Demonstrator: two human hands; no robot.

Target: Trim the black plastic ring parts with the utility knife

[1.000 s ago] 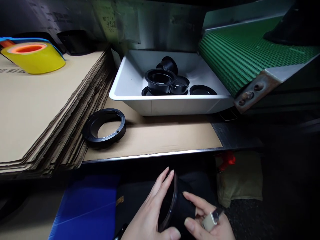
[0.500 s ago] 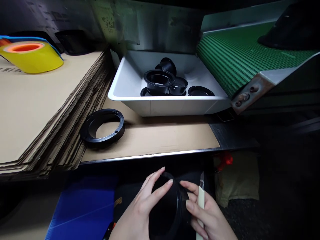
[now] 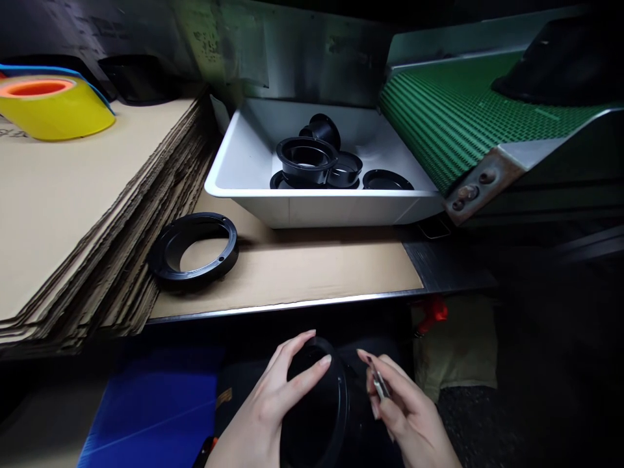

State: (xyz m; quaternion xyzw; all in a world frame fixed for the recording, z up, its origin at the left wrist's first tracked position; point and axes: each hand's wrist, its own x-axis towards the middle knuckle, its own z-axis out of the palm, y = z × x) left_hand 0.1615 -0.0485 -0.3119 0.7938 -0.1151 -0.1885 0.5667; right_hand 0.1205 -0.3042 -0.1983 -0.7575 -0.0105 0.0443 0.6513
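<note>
Two bare hands work low in the view, below the front edge of a counter. The person's left hand (image 3: 258, 416) holds a black flanged plastic cup (image 3: 312, 429) upright on its side, its round open end facing the right hand. The left fingers (image 3: 297, 359) are spread and curve over the rim. The cup sits in the person's lap area, just below the counter, and its lower part is cut off by the bottom of the view.

The right hand (image 3: 412, 419) is beside the cup and not clearly touching it. Its right fingers (image 3: 387, 372) are pressed together, pinching a small knife (image 3: 379, 383) with a narrow metal blade.

Ahead, the counter carries a sheet of cardboard (image 3: 292, 276). A black plastic ring (image 3: 168, 257) lies flat on it, next to a tall stack of corrugated cardboard sheets (image 3: 121, 214). A yellow roll of tape (image 3: 53, 114) rests on top of the stack.

A white plastic bin (image 3: 322, 211) stands on the counter, holding several more black moulded parts (image 3: 306, 162). A green conveyor belt (image 3: 453, 123) slopes down to the bin's right edge. Below the counter are a blue corrugated plastic sheet (image 3: 151, 416) and a beige sack (image 3: 453, 351) with a red object (image 3: 433, 311) at its top.
</note>
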